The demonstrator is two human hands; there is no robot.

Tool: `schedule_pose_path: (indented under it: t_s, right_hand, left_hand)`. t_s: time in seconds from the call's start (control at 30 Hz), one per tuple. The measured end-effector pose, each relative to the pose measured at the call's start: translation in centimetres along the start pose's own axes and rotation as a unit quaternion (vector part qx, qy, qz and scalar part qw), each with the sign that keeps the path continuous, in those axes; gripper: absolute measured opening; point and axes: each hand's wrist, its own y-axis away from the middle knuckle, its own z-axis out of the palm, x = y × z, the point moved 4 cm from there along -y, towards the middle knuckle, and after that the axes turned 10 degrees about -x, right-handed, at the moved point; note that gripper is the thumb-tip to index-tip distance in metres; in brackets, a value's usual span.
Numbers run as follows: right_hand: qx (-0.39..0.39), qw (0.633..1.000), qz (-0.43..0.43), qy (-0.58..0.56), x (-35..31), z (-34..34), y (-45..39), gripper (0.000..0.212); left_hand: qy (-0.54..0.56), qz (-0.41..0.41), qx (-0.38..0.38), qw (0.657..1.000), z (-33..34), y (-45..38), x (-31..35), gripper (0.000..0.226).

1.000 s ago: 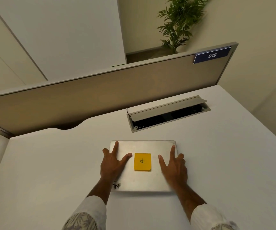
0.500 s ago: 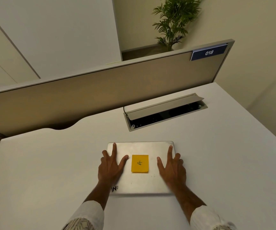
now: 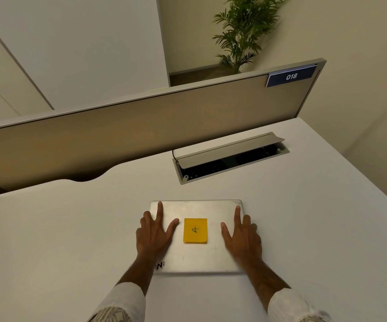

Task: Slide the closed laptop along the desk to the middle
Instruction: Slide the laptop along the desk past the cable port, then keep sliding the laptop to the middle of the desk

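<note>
White desk (image 3: 71, 228), beige divider (image 3: 141, 135) behind, open cable tray (image 3: 232, 156), potted palm (image 3: 243, 31). Closed silver laptop (image 3: 197, 256) near desk centre, barely shifted since earlier. Left hand (image 3: 154, 235) and right hand (image 3: 242, 238) flat, fingers spread, pressing lid beside yellow sticky note (image 3: 195, 230).

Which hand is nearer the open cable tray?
Right. The right hand lies flat on the laptop, almost directly below the cable tray; the left hand lies further to its left.
</note>
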Motion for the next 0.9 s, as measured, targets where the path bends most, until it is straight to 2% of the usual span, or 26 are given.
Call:
schedule_pose_path:
  t_s: [0.67,0.9]
  right_hand:
    - [0.0,0.999,0.019,0.03,-0.36,0.6,0.09,0.081]
    - [0.009,0.998,0.036,0.041,0.0,0.51,0.0,0.081]
  left_hand:
    - [-0.013,-0.023,0.006,1.0,0.5,0.56,0.43,0.079]
    - [-0.06,-0.04,0.005,0.997,0.35,0.95,0.74,0.094]
